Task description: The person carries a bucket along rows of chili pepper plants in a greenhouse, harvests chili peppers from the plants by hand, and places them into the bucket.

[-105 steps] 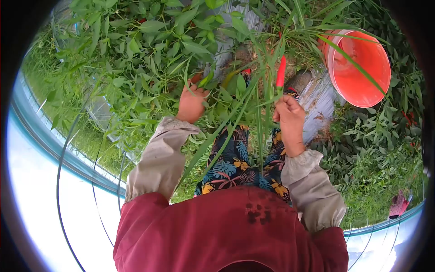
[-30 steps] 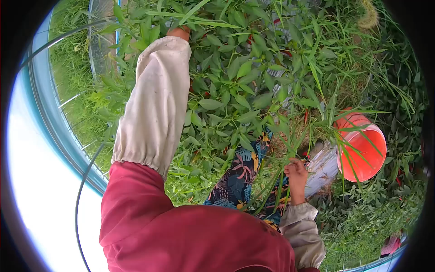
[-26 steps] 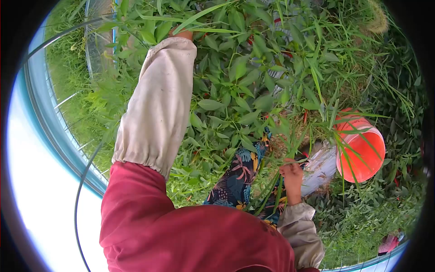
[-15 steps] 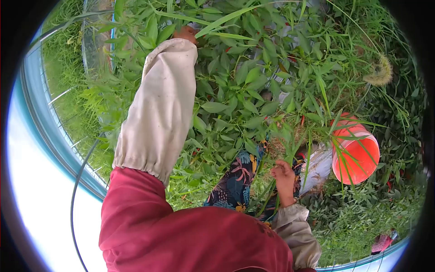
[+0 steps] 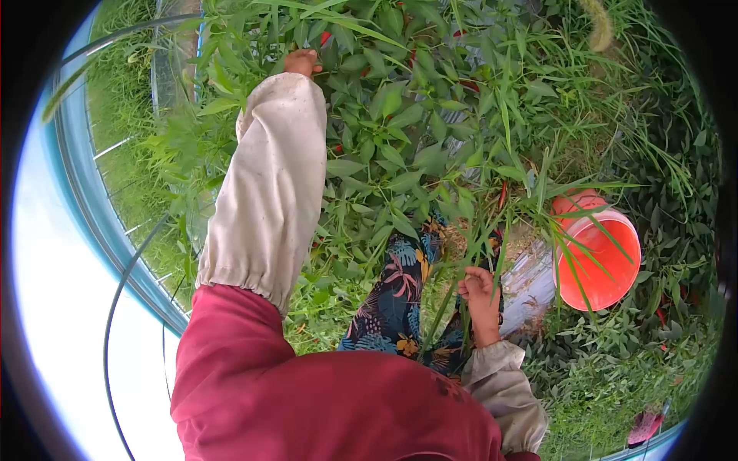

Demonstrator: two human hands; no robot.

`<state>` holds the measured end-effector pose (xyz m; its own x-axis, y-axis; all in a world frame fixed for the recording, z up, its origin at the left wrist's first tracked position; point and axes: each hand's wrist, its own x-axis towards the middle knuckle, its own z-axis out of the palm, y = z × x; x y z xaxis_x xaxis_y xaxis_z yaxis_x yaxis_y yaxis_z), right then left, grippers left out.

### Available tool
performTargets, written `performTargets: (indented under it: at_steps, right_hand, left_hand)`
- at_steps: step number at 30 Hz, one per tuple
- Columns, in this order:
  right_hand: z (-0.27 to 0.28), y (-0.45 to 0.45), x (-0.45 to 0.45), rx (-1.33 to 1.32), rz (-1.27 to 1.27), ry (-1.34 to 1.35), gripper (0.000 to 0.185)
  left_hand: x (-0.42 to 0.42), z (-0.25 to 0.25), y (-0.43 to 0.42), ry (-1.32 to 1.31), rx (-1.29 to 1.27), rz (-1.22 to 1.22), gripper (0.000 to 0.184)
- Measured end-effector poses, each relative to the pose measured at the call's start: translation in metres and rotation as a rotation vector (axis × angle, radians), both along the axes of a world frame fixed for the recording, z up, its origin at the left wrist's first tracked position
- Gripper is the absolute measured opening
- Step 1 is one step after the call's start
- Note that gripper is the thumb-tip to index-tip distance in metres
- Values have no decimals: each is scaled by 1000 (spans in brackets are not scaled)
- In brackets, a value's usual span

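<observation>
Stretching over the leafy pepper plants (image 5: 388, 150), the left arm ends in a left hand (image 5: 302, 63) near the top of the view, with a red pepper (image 5: 325, 38) just beside it, up and to the right. Leaves crowd that grip and its fingers are bent, so whether it is spread or pinching something cannot be told, nor whether it touches the pepper. The right hand (image 5: 481, 296) hangs lower, in front of the trousers, its fingers curled in toward the thumb; whether that grip pinches anything is too small to make out. A second red pepper (image 5: 503, 194), slim and long, hangs beyond the right hand, apart from it and to the left of the bucket (image 5: 624, 269).

The bucket is smooth, orange-red and round, tipped with its pale-rimmed mouth toward the camera; narrow grass blades cross it. Wrinkled, shiny plastic sheet (image 5: 530, 296) covers ground between it and the right hand. Loose beige sleeve covers (image 5: 269, 184), gathered with elastic, overlap a plain maroon top (image 5: 330, 399); the trousers (image 5: 392, 300) carry a leaf print.

Other bits of red are half hidden by foliage. A pink object (image 5: 644, 428) at lower right is indistinct, and the frame's dark round edge cuts off the top.
</observation>
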<state>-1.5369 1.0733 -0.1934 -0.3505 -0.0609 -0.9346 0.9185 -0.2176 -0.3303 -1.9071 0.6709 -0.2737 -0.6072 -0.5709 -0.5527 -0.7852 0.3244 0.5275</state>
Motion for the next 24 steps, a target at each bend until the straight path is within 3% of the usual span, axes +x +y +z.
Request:
performTargets:
  at_steps: [5, 8, 9, 11, 14, 16, 17, 18, 19, 21, 23, 24]
  right_hand:
    - [13, 58, 19, 5, -97, -48, 22]
    - [22, 80, 20, 23, -73, -3, 22]
    - [26, 81, 16, 15, -109, 35, 21]
    - [37, 80, 4, 1, -156, 76, 21]
    - [66, 66, -22, -177, -134, 150, 28]
    - [92, 62, -35, -428, -451, 57, 36]
    - [90, 72, -35, -431, -454, 61, 36]
    - [88, 81, -32, -547, -597, 35, 40]
    - [87, 89, -28, -661, -737, 5, 44]
    - [77, 109, -13, -657, -779, 51, 34]
    - [63, 140, 7, -467, -744, 26, 25]
    - [61, 156, 9, -407, -775, -14, 21]
  left_hand:
    - [21, 9, -22, 175, 242, 103, 17]
    - [38, 65, 0, 141, 192, 15, 13]
    - [55, 85, 19, 162, 162, -94, 14]
    - [102, 137, 94, 223, 327, -54, 12]
    - [187, 175, 184, 125, 478, -142, 12]
    - [238, 197, 242, -84, 620, -411, 12]
    - [263, 196, 274, -125, 680, -489, 12]
    - [284, 188, 296, 69, 569, -950, 11]
    - [296, 198, 321, -3, 577, -1095, 13]
    - [308, 205, 345, -159, 700, -1398, 19]
    - [300, 192, 351, 205, 672, -1401, 19]
    - [285, 178, 343, 193, 634, -1292, 19]
